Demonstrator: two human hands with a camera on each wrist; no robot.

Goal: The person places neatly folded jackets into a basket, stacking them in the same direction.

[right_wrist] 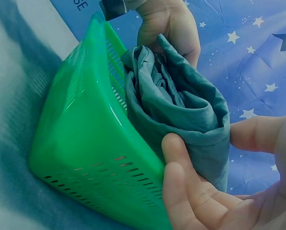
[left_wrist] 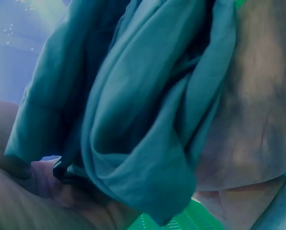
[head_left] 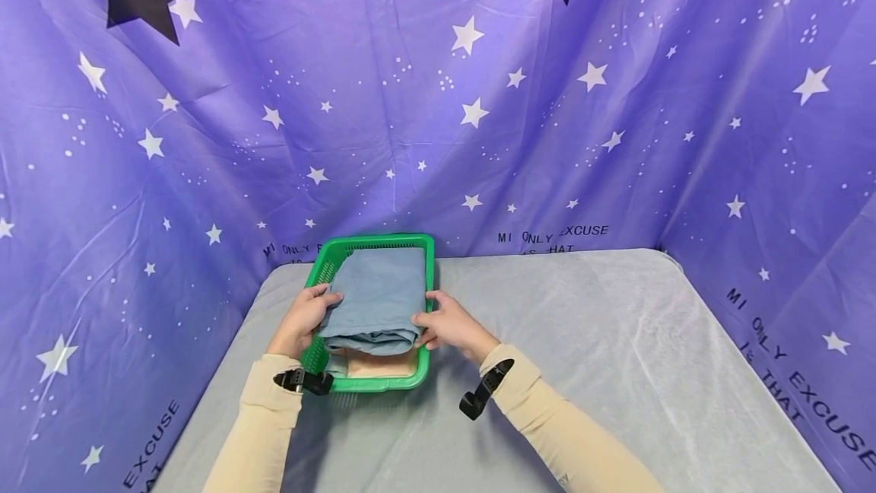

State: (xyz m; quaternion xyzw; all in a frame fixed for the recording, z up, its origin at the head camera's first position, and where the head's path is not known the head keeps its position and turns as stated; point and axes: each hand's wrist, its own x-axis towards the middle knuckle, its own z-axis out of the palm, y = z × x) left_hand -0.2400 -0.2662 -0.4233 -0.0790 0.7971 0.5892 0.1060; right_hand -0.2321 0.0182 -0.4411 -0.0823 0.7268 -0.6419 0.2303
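Note:
A folded blue cloth (head_left: 376, 287), several layers thick, is held over a green plastic basket (head_left: 390, 384). My left hand (head_left: 303, 319) grips its left edge, thumb on top. The right hand (head_left: 453, 324) pinches the opposite edge, thumb above and fingers below, as the right wrist view also shows. Loose folds of the cloth (left_wrist: 143, 120) fill much of the left wrist view and hide part of the left hand. Beneath it in the basket lies a folded peach-coloured cloth (head_left: 383, 364), with a bluish cloth (head_left: 337, 365) beside it.
The basket stands toward the back left of a table with a grey cover (head_left: 575, 341). Purple star-printed curtains (head_left: 390, 112) hang behind the table and along both sides. A black strap with a small device (head_left: 487, 388) sits on each wrist.

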